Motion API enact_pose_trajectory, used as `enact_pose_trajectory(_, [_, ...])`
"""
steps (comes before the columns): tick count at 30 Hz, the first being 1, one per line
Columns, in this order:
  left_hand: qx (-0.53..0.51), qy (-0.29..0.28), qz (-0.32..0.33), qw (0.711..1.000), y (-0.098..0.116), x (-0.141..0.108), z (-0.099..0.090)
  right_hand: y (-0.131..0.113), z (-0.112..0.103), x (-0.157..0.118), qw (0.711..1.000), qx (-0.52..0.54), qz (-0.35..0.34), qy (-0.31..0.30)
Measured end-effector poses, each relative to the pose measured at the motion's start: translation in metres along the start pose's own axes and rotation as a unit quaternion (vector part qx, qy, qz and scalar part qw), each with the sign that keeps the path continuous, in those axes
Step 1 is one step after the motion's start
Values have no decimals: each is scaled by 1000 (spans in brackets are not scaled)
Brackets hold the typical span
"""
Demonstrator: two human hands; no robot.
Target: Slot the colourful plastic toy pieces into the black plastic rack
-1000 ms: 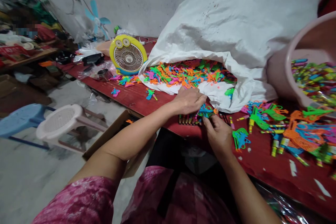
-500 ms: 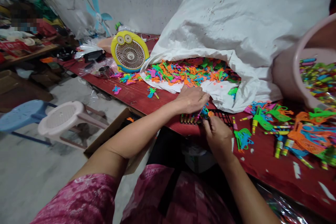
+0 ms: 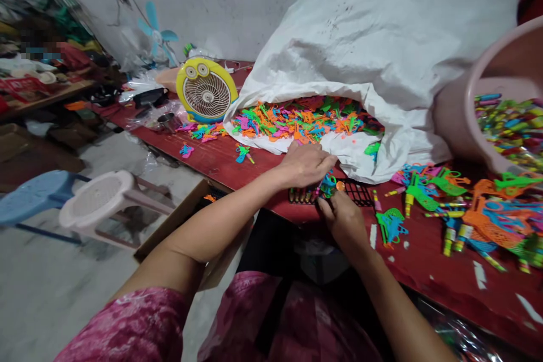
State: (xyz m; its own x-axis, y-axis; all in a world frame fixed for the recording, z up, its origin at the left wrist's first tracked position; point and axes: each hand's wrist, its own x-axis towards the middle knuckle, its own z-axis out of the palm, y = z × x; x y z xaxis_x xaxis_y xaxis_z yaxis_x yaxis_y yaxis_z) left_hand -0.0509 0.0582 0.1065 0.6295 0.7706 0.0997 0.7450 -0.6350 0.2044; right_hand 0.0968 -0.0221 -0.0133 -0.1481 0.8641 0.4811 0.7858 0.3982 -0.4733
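On the red table before me lies a black grid rack, with several small yellow-and-brown tubes in its left part. My left hand arches over the back of the rack, palm down with fingers bent; its fingertips are mostly hidden. At the rack's front edge, my right hand is closed, thumb and fingers pinching a green-and-blue plastic toy. A small orange round part shows just above its fingers. Both hands meet near this toy, and what my left fingers grip is covered.
Behind the rack, a white sack spills colourful plastic pieces. A pink bucket of tubes stands right, beside piled toys. Left are a yellow fan, a cardboard box and stools. A person sits far left.
My right hand has shifted slightly left along the rack, its thumb closer to the tubes. My left hand stays nearly in place. The whole view has moved a little.
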Motion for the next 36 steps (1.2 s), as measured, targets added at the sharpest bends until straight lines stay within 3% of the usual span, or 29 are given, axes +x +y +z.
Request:
enact_pose_trajectory(7, [-54,-19,15,998,1,-5,-8,1,-5,12,987,-99,11,-129])
enact_pose_trajectory(12, [-3,-44,44,998,0,-10,-10,13,4,7,995,-1,-55,-78])
enact_pose_trajectory(15, [28,-35,42,998,1,-10,-8,17,9,5,997,11,-23,-72])
enact_pose_trajectory(20, [64,-47,50,996,2,-7,-7,15,8,9,989,43,17,-140])
enact_pose_trajectory(28, [90,-56,67,992,2,-4,-5,9,9,16,978,44,96,-179])
enact_pose_trajectory(30, [96,-57,67,992,1,-4,-5,11,6,14,981,75,79,-161])
enact_pose_trajectory(36, [101,-48,55,992,0,-7,-6,14,-1,-1,982,176,57,-30])
